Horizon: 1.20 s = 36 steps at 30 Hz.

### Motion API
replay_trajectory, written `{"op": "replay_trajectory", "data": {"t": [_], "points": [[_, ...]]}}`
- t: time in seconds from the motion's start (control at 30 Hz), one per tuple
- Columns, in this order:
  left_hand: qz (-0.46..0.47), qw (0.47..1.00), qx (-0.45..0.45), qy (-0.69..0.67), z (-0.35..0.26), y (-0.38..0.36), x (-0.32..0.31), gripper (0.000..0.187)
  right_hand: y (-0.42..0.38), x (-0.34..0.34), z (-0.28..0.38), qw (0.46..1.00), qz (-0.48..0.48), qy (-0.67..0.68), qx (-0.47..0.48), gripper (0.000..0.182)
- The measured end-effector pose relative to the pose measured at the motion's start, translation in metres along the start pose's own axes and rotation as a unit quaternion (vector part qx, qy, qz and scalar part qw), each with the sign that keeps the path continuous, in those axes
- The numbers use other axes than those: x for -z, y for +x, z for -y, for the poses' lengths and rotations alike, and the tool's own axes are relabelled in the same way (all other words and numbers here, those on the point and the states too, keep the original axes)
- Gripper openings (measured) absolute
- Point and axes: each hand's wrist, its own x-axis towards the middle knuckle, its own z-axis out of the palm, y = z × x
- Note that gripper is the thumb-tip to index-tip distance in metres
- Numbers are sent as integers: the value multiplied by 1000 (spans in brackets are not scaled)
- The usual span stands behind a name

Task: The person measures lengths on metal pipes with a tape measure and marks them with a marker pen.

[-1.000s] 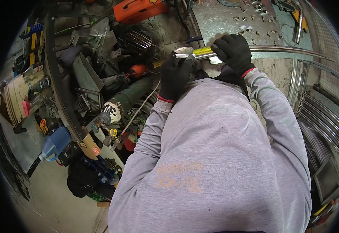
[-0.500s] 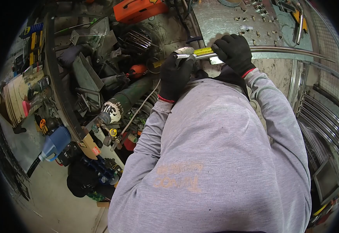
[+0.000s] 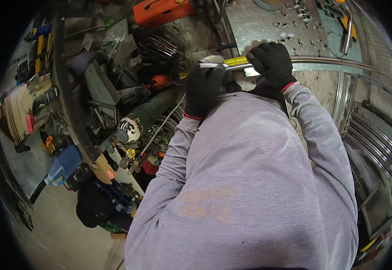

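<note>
Both my hands wear black gloves with red cuffs. My left hand (image 3: 201,92) is closed around the near end of a shiny metal tube (image 3: 313,59), its thumb towards the bright end. A yellow tape measure blade (image 3: 235,60) lies along the tube between my hands. Beside my left fingers is a rounded greyish piece (image 3: 211,59) that I cannot identify for sure. My right hand (image 3: 271,64) wraps over the tube and the blade's end, hiding both there. The tube runs on to the right beyond it.
A perforated metal worktable (image 3: 290,27) stands ahead. An orange toolbox (image 3: 164,12) is at the back. To the left are metal scraps (image 3: 101,83), a green gas cylinder (image 3: 153,108) and a blue jug (image 3: 65,164). Curved tubes (image 3: 371,139) sit on the right.
My hands, with the tube and tape, have shifted very slightly; my left fingers have turned a little on the tube's end. The grip otherwise looks the same.
</note>
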Motion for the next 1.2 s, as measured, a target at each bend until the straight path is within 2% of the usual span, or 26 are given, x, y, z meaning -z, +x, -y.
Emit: {"op": "replay_trajectory", "data": {"t": [0.03, 0.07, 0.1, 0.13, 0.17, 0.2, 0.23, 0.33, 0.37, 0.4, 0.43, 0.47, 0.5, 0.53, 0.6, 0.63, 0.7, 0.73, 0.8, 0.87, 0.93, 0.97, 1.03, 1.1, 1.13, 1.2], "points": [[-3, 1000, -1, 1, 15, -3, 6, 28, 0, 0, 0, 1000, 6, 3, -4, 20], [-58, 965, -106, 235, 38, -8, 18, 29, 1, 1, 1, 1000, 12, 5, -8, 20], [-108, 862, -203, 452, 50, -11, 28, 30, 1, 1, 1, 1000, 10, 6, -5, 20], [-111, 861, -201, 454, 47, -10, 35, 30, 2, 3, 2, 1000, 18, 4, -11, 19], [-142, 942, -147, 268, 38, -6, 42, 30, 3, 3, 3, 1000, 25, 3, -17, 19], [-167, 980, -87, 70, 29, -2, 50, 30, 3, 4, 3, 1000, 24, 4, -10, 19], [-206, 965, -13, -161, 19, 4, 59, 30, 3, 4, 3, 1000, 26, 3, -12, 18], [-271, 951, 4, -151, 32, 15, 86, 32, 5, 3, 2, 1000, 27, 7, -2, 18], [-242, 956, 48, -157, 34, 16, 95, 30, 5, 2, 1, 1000, 26, 13, -10, 18], [-248, 955, 44, -160, 37, 16, 96, 30, 4, 1, 0, 999, 26, 18, -17, 18], [-256, 961, -94, 39, 15, 19, 91, 28, 5, 1, 0, 1000, 19, 17, -15, 19], [-252, 911, -223, 238, 3, 20, 86, 27, 6, 4, 2, 1000, 20, 15, -7, 19], [-211, 937, -220, 172, 10, 23, 79, 33, 7, 6, 4, 999, 26, 15, -16, 19], [-222, 935, -220, 171, 8, 19, 72, 33, 9, 8, 6, 999, 32, 15, -25, 19], [-19, 948, -169, 268, 1, 13, 58, 41, 10, 7, 6, 999, 33, 16, -12, 19], [-29, 948, -168, 267, 6, 13, 50, 41, 10, 7, 7, 999, 43, 10, -26, 19], [31, 953, -175, 245, 24, 15, 37, 44, 11, 9, 8, 997, 59, 6, -44, 18], [24, 953, -177, 243, 27, 17, 38, 44, 11, 8, 8, 998, 60, 2, -37, 18], [43, 973, -116, 195, 34, 17, 41, 42, 9, 6, 10, 999, 3, 23, -31, 17], [35, 972, -121, 197, 32, 14, 54, 41, 7, 11, 13, 999, 27, 16, -44, 25], [35, 971, -132, 198, 38, 8, 74, 40, 3, 13, 16, 997, -74, 1, -6, 44], [15, 964, -119, 238, 50, 2, 87, 39, -7, 7, 9, 999, -48, -1, -15, 60], [-3, 955, -109, 275, 59, -8, 110, 38, -8, 9, 12, 998, -55, -9, -7, 60], [-50, 989, -79, 112, 57, -23, 127, 33, -11, 9, 13, 999, -52, -2, -3, 64], [-48, 990, -79, 109, 59, -28, 132, 33, -11, 9, 14, 999, -51, -5, -5, 64], [-117, 986, -37, 111, 66, -38, 141, 31, -12, 9, 14, 999, -43, -4, 16, 66]]}}
